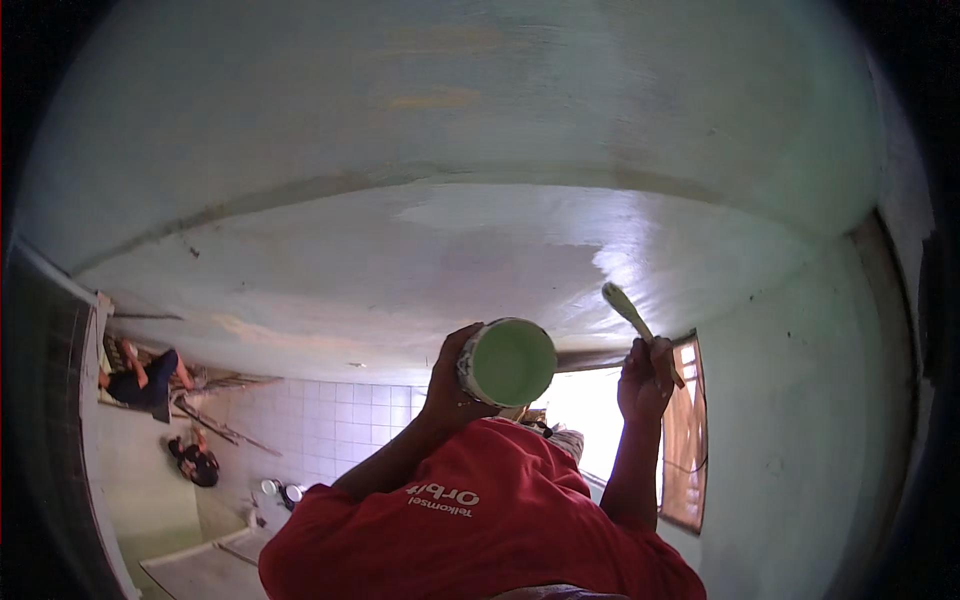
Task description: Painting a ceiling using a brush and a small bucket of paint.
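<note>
Counts by kind. Bare hands of the wearer, two: one left hand [447, 378] at the centre of the frame and one right hand [646, 380] to the right of centre. Round paint pots, one [467, 372], at centre. Brushes, one [638, 322], right of centre. Red shirts, one [460, 540], lower centre. Other people, two, far left: one upper figure [150, 385] and one lower figure [197, 465]. Small whitish containers, two [270, 487], lower left. Bright window openings, one [600, 405], lower right. Brown wooden panels, one [684, 460], lower right.
</note>
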Tool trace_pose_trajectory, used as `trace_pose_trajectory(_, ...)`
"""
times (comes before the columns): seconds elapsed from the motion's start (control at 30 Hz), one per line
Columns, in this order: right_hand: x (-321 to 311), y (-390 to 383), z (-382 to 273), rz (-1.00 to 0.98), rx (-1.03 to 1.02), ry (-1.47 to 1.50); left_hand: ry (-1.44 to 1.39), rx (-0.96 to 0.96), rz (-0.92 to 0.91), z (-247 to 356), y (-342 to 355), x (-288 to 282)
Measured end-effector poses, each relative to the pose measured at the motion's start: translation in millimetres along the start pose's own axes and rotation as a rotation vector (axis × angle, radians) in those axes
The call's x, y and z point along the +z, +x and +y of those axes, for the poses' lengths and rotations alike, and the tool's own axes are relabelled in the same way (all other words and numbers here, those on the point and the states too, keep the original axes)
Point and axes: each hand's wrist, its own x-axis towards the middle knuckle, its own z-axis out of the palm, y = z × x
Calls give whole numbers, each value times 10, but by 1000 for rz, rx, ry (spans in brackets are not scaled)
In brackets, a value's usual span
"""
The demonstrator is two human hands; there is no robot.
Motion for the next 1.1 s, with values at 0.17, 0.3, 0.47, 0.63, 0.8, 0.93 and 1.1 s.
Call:
trace_pose_trajectory(0.17, 333, -103, -70, 67, 93, -37, 45, -64, -11, 25, -11, 27)
trace_pose_trajectory(0.3, 486, -210, -129, -45, 17, -231, 116, 15, -5, 36, 22, 9)
trace_pose_trajectory(0.47, 840, -263, -131, -225, -123, -357, 80, 51, 48, 43, 67, 33)
trace_pose_trajectory(0.63, 1073, -369, -208, -456, -301, -720, 212, 105, 154, 74, 96, 9)
trace_pose_trajectory(0.8, 1261, -381, -158, -623, -554, -1181, 311, 225, 200, 87, 119, -2)
trace_pose_trajectory(0.93, 1293, -384, -112, -681, -419, -1299, 384, 281, 215, 88, 138, -21)
trace_pose_trajectory(1.1, 1413, -384, -28, -702, -384, -1271, 418, 353, 224, 100, 155, -28)
